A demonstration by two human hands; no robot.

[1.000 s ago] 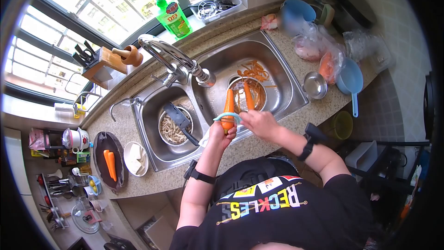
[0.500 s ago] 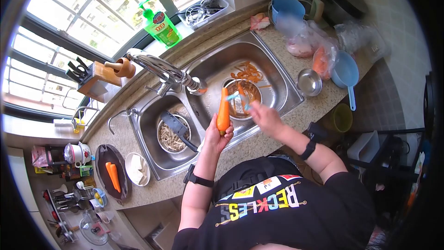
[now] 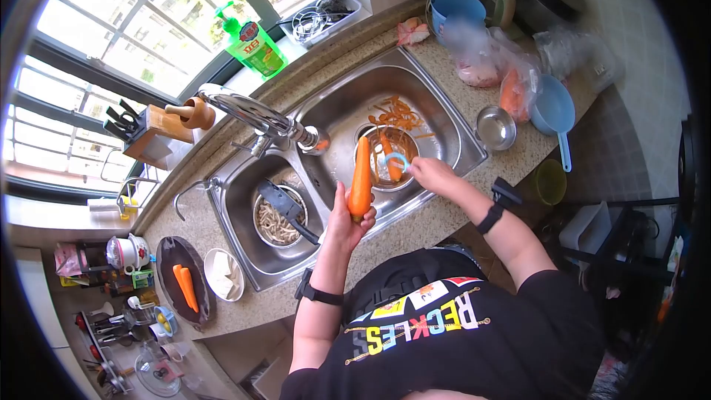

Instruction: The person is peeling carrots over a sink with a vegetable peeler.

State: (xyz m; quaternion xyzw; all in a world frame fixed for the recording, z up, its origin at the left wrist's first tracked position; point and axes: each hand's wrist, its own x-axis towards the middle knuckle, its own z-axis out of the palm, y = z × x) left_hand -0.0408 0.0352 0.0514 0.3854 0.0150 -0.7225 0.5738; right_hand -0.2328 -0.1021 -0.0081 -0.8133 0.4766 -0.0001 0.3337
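Observation:
My left hand (image 3: pixel 349 218) is wrapped round the thick end of an orange carrot (image 3: pixel 361 181), whose thin end points up toward the faucet side, over the right sink basin (image 3: pixel 337 115). Between the fingers of my right hand (image 3: pixel 431 175) is a light blue peeler (image 3: pixel 398 158), a short gap to the right of the carrot. Below both hands stands a metal bowl (image 3: pixel 415 150) with another carrot (image 3: pixel 388 150) in it. Orange peelings (image 3: pixel 398 113) lie on the basin floor beyond the bowl.
The left basin holds a colander (image 3: pixel 300 200) of pale strips with a dark-handled tool across it. A chrome faucet (image 3: pixel 255 115) arches over the divider. On the left counter are a dark tray (image 3: pixel 174 289) with carrots and a white bowl (image 3: pixel 211 259); a blue ladle (image 3: pixel 552 107) lies right.
My right hand has moved slightly right and the peeler is now apart from the carrot. My left hand still grips the carrot in nearly the same spot.

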